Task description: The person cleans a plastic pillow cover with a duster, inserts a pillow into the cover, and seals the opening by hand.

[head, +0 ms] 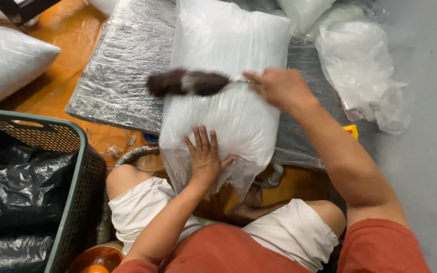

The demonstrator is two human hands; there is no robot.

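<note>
A white pillow (pixel 228 45) in a clear plastic bag lies lengthwise in front of me, its near end over my lap. My left hand (pixel 206 156) rests flat on that near end, fingers spread. My right hand (pixel 279 87) grips the thin handle of a dark brown and white feather duster (pixel 188 83), whose head lies across the middle of the pillow. The pillow rests on a grey slab wrapped in plastic film (pixel 122 65).
A grey-green mesh basket (pixel 79 167) lined with black plastic stands at my left. Another bagged pillow (pixel 6 60) lies at the far left on the orange floor. Crumpled clear bags (pixel 360 65) sit at the right on grey floor. A hose (pixel 132 152) curves by my knee.
</note>
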